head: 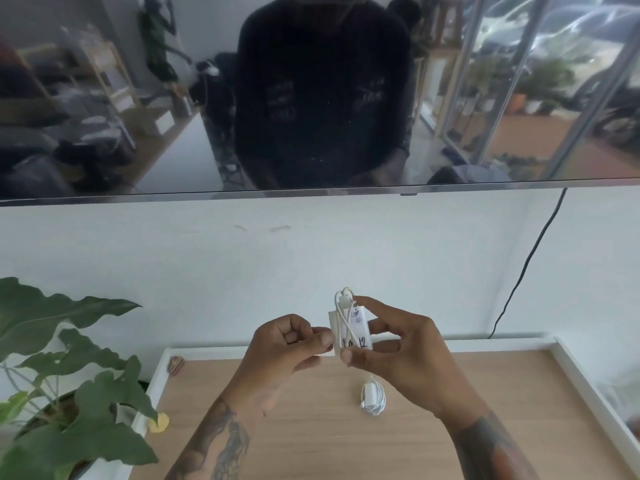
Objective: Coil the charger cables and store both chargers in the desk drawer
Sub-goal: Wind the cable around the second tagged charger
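Hands, left (291,344) and right (398,344), both pinch white charger (349,329), cable (343,306) crisscrossed around it

Both hands raised, fingers curled.
Left hand (291,344) pinches, apparently; right hand (398,344) grips with thumb and fingertips.

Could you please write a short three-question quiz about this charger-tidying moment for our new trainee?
1. True or false: the second charger lies on the wooden surface with its cable wrapped round it.
2. Which hands hold the labelled charger? A) left only B) right only C) both
3. Fill in: the potted plant stands on the person's ____ side.

Key: 1 true; 2 C, the left hand and right hand both grip it; 3 left.
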